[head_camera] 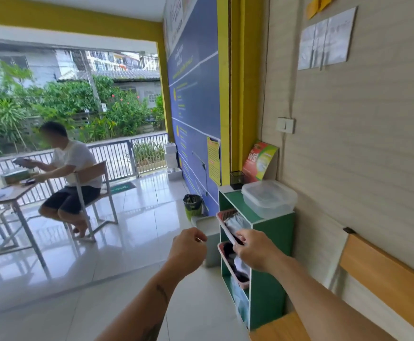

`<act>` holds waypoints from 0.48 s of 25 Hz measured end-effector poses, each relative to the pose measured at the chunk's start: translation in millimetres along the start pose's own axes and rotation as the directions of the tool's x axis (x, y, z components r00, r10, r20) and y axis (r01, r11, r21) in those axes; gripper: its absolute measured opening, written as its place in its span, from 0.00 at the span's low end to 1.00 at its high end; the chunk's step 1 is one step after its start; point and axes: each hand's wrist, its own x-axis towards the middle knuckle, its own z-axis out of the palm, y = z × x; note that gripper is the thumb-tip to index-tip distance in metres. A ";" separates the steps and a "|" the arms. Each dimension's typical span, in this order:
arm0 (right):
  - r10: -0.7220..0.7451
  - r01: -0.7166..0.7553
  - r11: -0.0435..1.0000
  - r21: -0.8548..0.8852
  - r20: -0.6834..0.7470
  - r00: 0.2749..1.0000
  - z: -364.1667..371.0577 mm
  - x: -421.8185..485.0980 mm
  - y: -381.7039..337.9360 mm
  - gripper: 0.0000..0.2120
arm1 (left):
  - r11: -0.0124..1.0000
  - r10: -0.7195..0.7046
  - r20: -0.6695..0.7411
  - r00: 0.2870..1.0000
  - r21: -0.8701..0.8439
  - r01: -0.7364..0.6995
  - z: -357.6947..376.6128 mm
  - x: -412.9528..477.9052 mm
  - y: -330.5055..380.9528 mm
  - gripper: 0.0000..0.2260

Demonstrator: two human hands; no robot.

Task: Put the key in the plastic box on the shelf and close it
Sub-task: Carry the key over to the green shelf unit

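Note:
The clear plastic box [270, 198] stands with its lid on at the right of the green shelf's top [233, 201], against the wall. My left hand [188, 246] is held out in front of the shelf, to its lower left, fingers curled. A small pale glint at its fingertips looks like the key [199, 239]. My right hand [254, 249] hovers level with the shelf's middle compartment, thumb and fingers pinched together just past the pink basket's rim [225, 228]. Whether it holds anything is unclear. Both hands are below the box and apart from it.
A black pen cup [237, 179] and a red-green leaflet [260, 161] stand behind the box. A white bin [209, 232] and a green wastebasket [193, 205] sit left of the shelf. A wooden bench [383, 279] is at right. A person sits at a table [4, 193] at far left.

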 end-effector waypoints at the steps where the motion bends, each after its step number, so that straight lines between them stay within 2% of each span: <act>1: 0.000 0.000 1.000 0.005 0.002 1.000 -1.6 28.7 0.1 0.24 | 1.000 0.008 0.011 1.000 0.005 -0.008 1.3 27.0 -0.2 0.15; 4: -0.009 0.009 1.000 -0.008 -0.014 1.000 -19.3 97.3 -3.3 0.23 | 1.000 0.021 0.039 0.999 0.021 -0.022 5.0 96.8 5.4 0.14; 6: -0.015 0.014 1.000 -0.022 -0.043 0.999 -35.2 143.4 -2.0 0.21 | 0.999 0.029 0.057 0.998 -0.041 -0.027 12.4 146.4 13.7 0.13; 12: 0.042 -0.048 0.997 -0.067 -0.083 0.996 -62.1 248.7 25.1 0.27 | 0.989 0.145 0.183 0.972 -0.015 -0.144 49.4 270.8 44.9 0.11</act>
